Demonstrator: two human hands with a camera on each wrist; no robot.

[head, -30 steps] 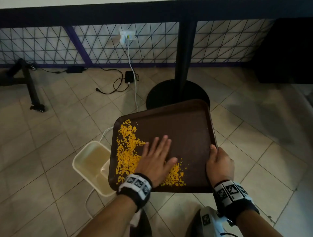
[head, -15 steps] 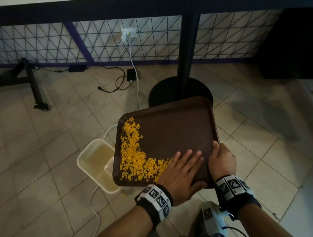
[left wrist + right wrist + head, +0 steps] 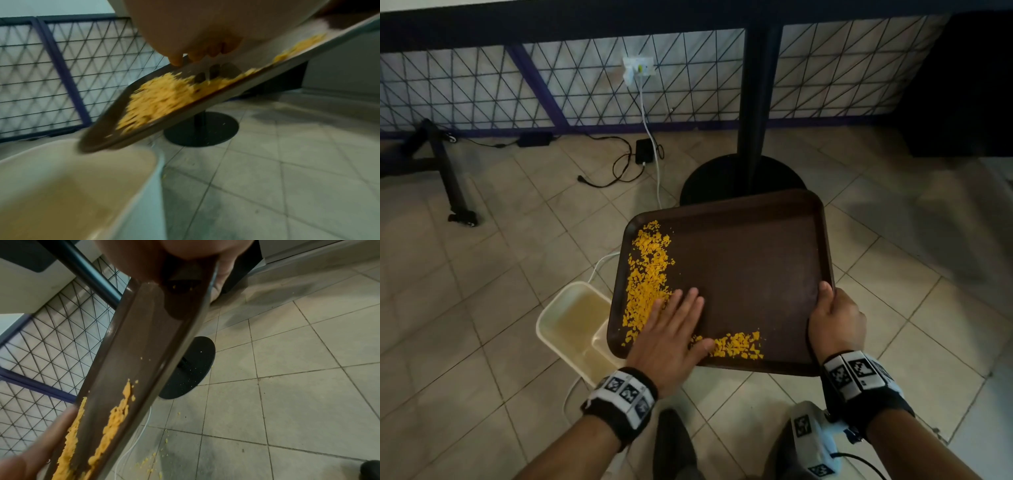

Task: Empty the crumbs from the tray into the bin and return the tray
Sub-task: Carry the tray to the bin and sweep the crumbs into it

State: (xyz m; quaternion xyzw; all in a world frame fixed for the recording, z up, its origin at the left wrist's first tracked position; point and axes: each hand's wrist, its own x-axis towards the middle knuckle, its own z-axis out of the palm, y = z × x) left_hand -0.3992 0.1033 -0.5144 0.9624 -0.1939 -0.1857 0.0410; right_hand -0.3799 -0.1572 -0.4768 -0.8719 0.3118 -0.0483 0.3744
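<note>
A dark brown tray (image 3: 750, 260) tilts down to the left over a cream bin (image 3: 571, 325) on the floor. Orange crumbs (image 3: 649, 270) lie piled along the tray's low left side, with a smaller patch near its front edge (image 3: 736, 346). My left hand (image 3: 671, 332) lies flat on the tray with straight fingers, touching the crumbs. My right hand (image 3: 835, 315) grips the tray's right rim, thumb on top. In the left wrist view the crumbs (image 3: 164, 99) sit just above the bin (image 3: 72, 186). In the right wrist view the tray (image 3: 144, 353) runs edge-on past the crumbs (image 3: 115, 417).
A black table post with a round base (image 3: 743, 174) stands right behind the tray. Cables and a power adapter (image 3: 643, 150) lie by the mesh wall panel. A black wheeled leg (image 3: 455, 185) is at far left. Some crumbs (image 3: 152, 457) lie scattered on the tiled floor.
My left hand swept from the tray's near right corner back leftward across the front edge into the crumb pile. The tray stayed tilted over the bin in my right hand.
</note>
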